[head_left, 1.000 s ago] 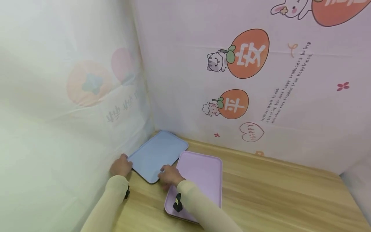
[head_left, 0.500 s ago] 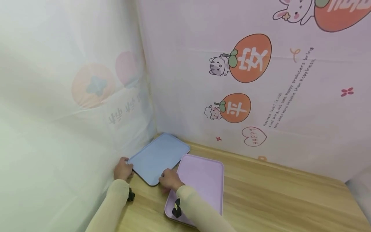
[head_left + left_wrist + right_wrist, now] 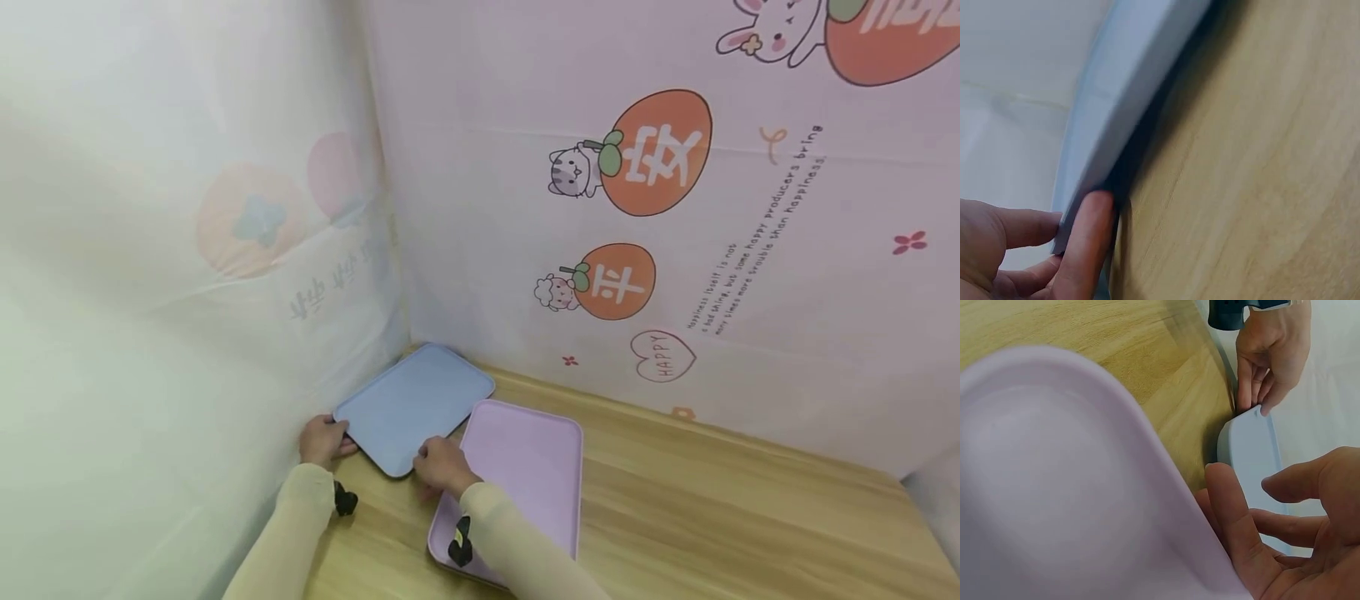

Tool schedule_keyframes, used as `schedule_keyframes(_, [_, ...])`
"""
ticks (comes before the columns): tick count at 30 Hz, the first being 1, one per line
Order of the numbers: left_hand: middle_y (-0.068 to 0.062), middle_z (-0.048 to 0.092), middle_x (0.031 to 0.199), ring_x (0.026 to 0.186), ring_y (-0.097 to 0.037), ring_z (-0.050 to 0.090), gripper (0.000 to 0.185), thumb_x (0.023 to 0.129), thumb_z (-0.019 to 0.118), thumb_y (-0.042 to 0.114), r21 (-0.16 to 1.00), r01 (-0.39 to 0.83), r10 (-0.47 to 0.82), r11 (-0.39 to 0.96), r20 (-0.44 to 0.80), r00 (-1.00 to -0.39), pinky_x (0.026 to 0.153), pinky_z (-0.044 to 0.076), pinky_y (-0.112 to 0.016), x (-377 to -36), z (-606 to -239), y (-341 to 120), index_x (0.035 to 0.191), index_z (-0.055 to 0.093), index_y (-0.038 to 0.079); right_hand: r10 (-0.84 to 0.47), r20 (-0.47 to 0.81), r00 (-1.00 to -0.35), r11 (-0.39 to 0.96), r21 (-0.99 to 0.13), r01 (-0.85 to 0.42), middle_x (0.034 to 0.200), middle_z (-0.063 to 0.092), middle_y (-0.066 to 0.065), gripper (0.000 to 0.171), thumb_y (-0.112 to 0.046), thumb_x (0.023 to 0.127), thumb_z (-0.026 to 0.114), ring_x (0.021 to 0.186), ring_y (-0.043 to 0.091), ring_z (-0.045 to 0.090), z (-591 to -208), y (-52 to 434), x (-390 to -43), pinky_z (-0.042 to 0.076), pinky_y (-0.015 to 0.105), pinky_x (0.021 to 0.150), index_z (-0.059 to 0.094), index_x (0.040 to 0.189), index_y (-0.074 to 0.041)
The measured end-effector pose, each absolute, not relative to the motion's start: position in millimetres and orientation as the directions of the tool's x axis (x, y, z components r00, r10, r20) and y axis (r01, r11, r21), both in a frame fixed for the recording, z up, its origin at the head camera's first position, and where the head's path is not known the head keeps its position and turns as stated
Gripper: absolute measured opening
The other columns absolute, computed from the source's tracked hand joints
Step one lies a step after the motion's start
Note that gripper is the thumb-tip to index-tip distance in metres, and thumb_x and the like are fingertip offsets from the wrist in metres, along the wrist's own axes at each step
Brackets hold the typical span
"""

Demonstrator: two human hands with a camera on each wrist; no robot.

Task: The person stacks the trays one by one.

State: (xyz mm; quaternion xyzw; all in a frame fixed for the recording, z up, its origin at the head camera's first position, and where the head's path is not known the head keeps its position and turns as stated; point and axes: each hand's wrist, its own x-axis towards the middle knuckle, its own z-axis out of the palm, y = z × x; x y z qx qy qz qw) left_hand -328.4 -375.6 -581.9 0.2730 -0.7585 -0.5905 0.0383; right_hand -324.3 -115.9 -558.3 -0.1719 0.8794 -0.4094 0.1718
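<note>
Blue tray [image 3: 411, 406] in table [image 3: 712, 508] corner, by curtain. Left hand [image 3: 322, 439] pinches its near-left edge; right hand [image 3: 442, 463], fingers loosely spread, at its near-right edge over pink tray [image 3: 528, 467].

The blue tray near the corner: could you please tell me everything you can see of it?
The blue tray is a pale blue rectangle with rounded corners and a low raised rim, smooth and plastic-looking. It sits on the wooden table near the corner, beside the pink tray. The left hand grips its near-left corner, its near edge looking slightly lifted; the right hand is at its near-right edge.
</note>
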Motion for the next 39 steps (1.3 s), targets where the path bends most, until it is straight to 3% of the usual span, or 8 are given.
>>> schedule_keyframes(3, [-0.039,0.064,0.119,0.065,-0.015,0.073,0.061,0.106,0.055,0.003,0.923,-0.369,-0.449,0.111,-0.284,-0.847,0.069,0.068,-0.032,-329,-582,-376,0.158,0.033,-0.021,-0.452,-0.158,-0.878,0.607,-0.775,-0.173,0.065,0.069,0.010,0.020,-0.008,0.104,0.061,0.053,0.020,0.074,-557,-116,-325,0.065,0.035,0.080,0.074,0.095,0.003])
schedule_keyframes(10, [-0.044,0.045,0.152,0.068,-0.014,0.070,0.064,0.107,0.050,0.003,0.921,-0.378,-0.446,0.089,-0.303,-0.842,0.068,0.068,-0.030,-328,-588,-375,0.164,0.027,-0.013,-0.421,-0.184,-0.888,0.613,-0.779,-0.129,0.095,0.078,0.019,0.031,-0.005,0.104,0.059,0.056,0.020,0.076,-558,-117,-323,0.064,0.046,0.097,0.072,0.126,0.011])
schedule_keyframes(15, [-0.042,0.043,0.152,0.067,-0.015,0.070,0.065,0.106,0.049,0.001,0.929,-0.367,-0.455,0.048,-0.307,-0.836,0.067,0.067,-0.031,-324,-591,-374,0.167,0.027,-0.007,-0.398,-0.226,-0.889,0.609,-0.790,-0.072,0.084,0.074,0.012,0.034,-0.006,0.105,0.056,0.055,0.018,0.074,-560,-118,-321,0.065,0.044,0.095,0.070,0.131,0.011])
schedule_keyframes(25, [-0.041,0.035,0.163,0.065,-0.015,0.073,0.067,0.109,0.049,0.002,0.947,-0.321,-0.439,-0.001,-0.288,-0.851,0.067,0.067,-0.031,-322,-593,-377,0.170,0.023,-0.004,-0.361,-0.144,-0.921,0.536,-0.840,-0.079,0.077,0.071,0.009,0.031,-0.004,0.104,0.058,0.058,0.024,0.077,-563,-116,-320,0.067,0.039,0.086,0.070,0.130,0.010])
schedule_keyframes(28, [-0.041,0.036,0.161,0.066,-0.015,0.074,0.067,0.109,0.049,0.002,0.948,-0.318,-0.440,-0.011,-0.290,-0.850,0.068,0.068,-0.032,-322,-592,-377,0.169,0.022,-0.005,-0.336,-0.156,-0.929,0.513,-0.857,-0.041,0.077,0.070,0.009,0.043,-0.003,0.103,0.056,0.054,0.023,0.075,-565,-116,-322,0.066,0.034,0.069,0.060,0.144,0.009])
schedule_keyframes(32, [-0.042,0.037,0.158,0.067,-0.016,0.073,0.067,0.109,0.047,0.001,0.950,-0.313,-0.443,-0.021,-0.289,-0.849,0.070,0.068,-0.033,-322,-588,-375,0.170,0.021,-0.005,-0.297,-0.169,-0.940,0.436,-0.900,0.024,0.080,0.068,0.012,0.073,-0.002,0.100,0.053,0.053,0.026,0.074,-565,-116,-324,0.063,0.034,0.053,0.029,0.168,0.006])
schedule_keyframes(35, [-0.043,0.037,0.157,0.067,-0.016,0.072,0.067,0.108,0.046,0.001,0.951,-0.307,-0.442,-0.032,-0.289,-0.849,0.071,0.069,-0.034,-321,-584,-372,0.170,0.019,-0.006,-0.276,-0.160,-0.948,0.376,-0.926,0.047,0.083,0.068,0.016,0.084,-0.001,0.100,0.052,0.057,0.032,0.075,-563,-115,-325,0.064,0.037,0.052,0.009,0.172,0.005])
schedule_keyframes(39, [-0.042,0.039,0.156,0.068,-0.015,0.072,0.068,0.109,0.045,0.002,0.949,-0.311,-0.443,-0.045,-0.298,-0.845,0.073,0.069,-0.033,-318,-578,-370,0.170,0.018,-0.005,-0.250,-0.143,-0.957,0.326,-0.944,0.056,0.086,0.071,0.021,0.089,-0.001,0.101,0.053,0.065,0.037,0.077,-561,-113,-329,0.066,0.040,0.055,0.000,0.172,0.005])
